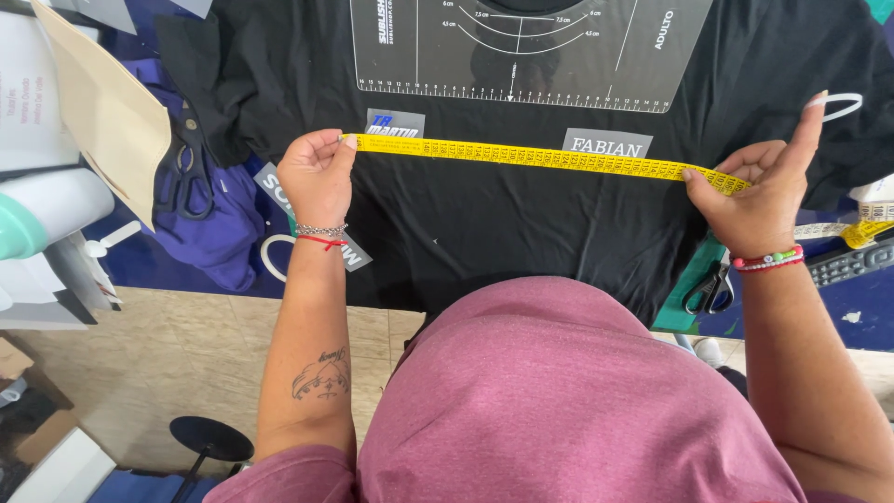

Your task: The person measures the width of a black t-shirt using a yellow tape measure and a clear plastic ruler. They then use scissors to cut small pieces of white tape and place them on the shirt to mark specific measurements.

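While we hold the yellow measuring tape point(545, 156) taut across the black shirt point(484, 224) at mid-frame, left hand point(317, 175) and right hand point(756, 191) each pinch an end; any slack or slipped pinch could skew the reading between the two grey labels point(607, 144).

Tape point(549, 156): soft yellow, slightly glossy, coated cloth or plastic, pulled flat between left hand point(317, 177) and right hand point(756, 191).

Shirt point(484, 233): matt black cloth, smooth weave, few creases.

Guide point(521, 56): clear hard plastic, glossy, faint glare.

Two labels point(607, 144): thin, smooth, satin sheen; film or paper, cannot tell.

Scissors point(191, 182): black plastic handles, matt.

Envelope point(107, 112): tan paper, dull.

Purple cloth point(209, 233): soft, matt, rumpled.

Bracelets: shiny metal chain and red thread on the left wrist; glossy beads on the right.

Floor point(186, 345): pale tile, low sheen.
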